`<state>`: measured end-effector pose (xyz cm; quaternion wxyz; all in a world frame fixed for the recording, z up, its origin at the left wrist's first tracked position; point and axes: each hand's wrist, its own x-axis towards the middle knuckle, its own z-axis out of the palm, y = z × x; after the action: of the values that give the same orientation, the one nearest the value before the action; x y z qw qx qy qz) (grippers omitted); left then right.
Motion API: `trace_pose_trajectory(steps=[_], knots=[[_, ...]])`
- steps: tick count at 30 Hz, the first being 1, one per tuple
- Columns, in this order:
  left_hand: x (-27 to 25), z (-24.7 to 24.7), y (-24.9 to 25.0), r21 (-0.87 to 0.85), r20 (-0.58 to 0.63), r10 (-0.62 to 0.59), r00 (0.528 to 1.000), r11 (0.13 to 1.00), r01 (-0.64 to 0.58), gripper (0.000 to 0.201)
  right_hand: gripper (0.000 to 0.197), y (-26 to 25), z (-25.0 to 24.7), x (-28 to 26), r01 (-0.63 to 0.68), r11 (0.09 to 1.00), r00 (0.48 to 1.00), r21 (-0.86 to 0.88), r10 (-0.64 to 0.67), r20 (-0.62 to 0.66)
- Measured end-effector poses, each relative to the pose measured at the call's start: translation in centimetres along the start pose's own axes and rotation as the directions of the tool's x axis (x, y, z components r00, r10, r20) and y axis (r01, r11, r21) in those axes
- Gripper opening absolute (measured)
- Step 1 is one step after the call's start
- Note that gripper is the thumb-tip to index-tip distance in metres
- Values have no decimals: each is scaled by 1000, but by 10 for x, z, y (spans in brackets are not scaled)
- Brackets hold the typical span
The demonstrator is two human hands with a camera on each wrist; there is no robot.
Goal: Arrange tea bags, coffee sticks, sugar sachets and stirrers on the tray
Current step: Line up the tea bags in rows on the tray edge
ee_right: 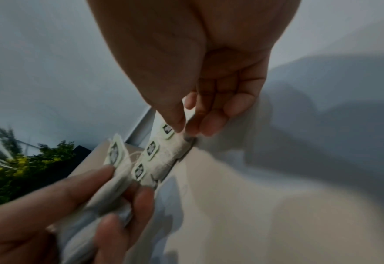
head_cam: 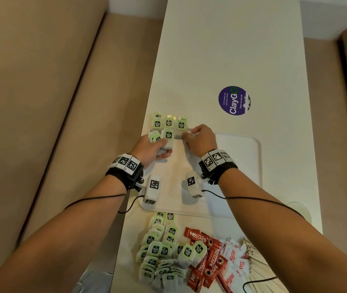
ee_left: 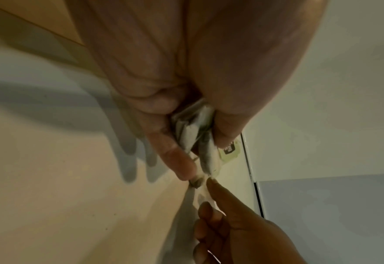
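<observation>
A white tray (head_cam: 238, 166) lies on the long white table (head_cam: 221, 49). Three green-tagged tea bags (head_cam: 169, 123) lie in a row at the tray's far left corner. My left hand (head_cam: 161, 146) grips a bundle of tea bags (head_cam: 168, 136) just behind that row; the bundle (ee_left: 193, 137) shows between thumb and fingers. My right hand (head_cam: 187, 135) pinches the near end of the row's rightmost tea bag (ee_right: 182, 141) with thumb and fingertips (ee_right: 209, 125). Near me lie loose tea bags (head_cam: 162, 250), red coffee sticks (head_cam: 208, 259), white sugar sachets (head_cam: 237, 256) and wooden stirrers (head_cam: 259, 269).
A purple round sticker (head_cam: 234, 100) is on the table beyond the tray. The table's left edge runs close to the tea bag row, with tan seating (head_cam: 41, 102) below it. Most of the tray's right side is bare. A plant (ee_right: 17, 166) shows in the right wrist view.
</observation>
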<state>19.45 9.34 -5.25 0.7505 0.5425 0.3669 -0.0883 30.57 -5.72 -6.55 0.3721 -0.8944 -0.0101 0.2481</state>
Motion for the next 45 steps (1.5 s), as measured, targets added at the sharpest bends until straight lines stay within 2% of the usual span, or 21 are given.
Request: trace_pose_trajectory(steps=[3, 6, 9, 12, 16, 20, 24, 27, 31, 36, 40, 43, 45], knots=[[-6, -2, 1, 19, 20, 43, 999, 999, -43, 10, 27, -3, 3, -12, 89, 993, 994, 72, -93, 57], [-10, -6, 1, 20, 21, 89, 996, 996, -89, 17, 34, -8, 1, -32, 206, 972, 932, 114, -230, 280], [-12, -12, 2, 48, 6, 112, 994, 993, -112, 23, 27, -6, 5, -42, 271, 958, 890, 94, -287, 354], [-14, -18, 1, 48, -17, 109, 994, 993, -108, 21, 21, -4, 14, -45, 274, 958, 893, 85, -286, 349], [-15, -26, 2, 74, -27, 121, 992, 990, -119, 22, 22, -11, 22, -47, 279, 956, 897, 93, -294, 329], [-19, -33, 8, 59, -55, 148, 987, 988, -144, 12, 26, -20, 29, -39, 265, 960, 925, 90, -280, 258], [-17, -48, 7, 20, -135, 126, 983, 992, -124, 12, 23, -32, 33, -29, 241, 968, 948, 75, -252, 196], [-17, -59, 4, -19, -133, 96, 987, 995, -99, 8, 20, -35, 41, -21, 241, 970, 951, 17, -239, 197], [-18, -69, 3, -69, -113, 68, 991, 995, -76, 18, 28, -40, 52, -19, 213, 976, 952, -52, -195, 237], [-22, -71, 5, -116, -64, 43, 997, 992, -50, 32, 34, -44, 58, -21, 178, 977, 967, -121, -150, 206], [-27, -69, 4, -45, 4, 69, 998, 997, -69, 23, 33, -48, 58, -23, 173, 967, 975, -188, -141, 171], [-26, -73, 2, 98, 50, 105, 993, 989, -110, 21, 36, -47, 57, -25, 162, 965, 980, -206, -131, 152], [-27, -75, 2, 217, 31, 144, 989, 965, -147, 17, 37, -45, 55, -28, 167, 968, 980, -189, -141, 144]])
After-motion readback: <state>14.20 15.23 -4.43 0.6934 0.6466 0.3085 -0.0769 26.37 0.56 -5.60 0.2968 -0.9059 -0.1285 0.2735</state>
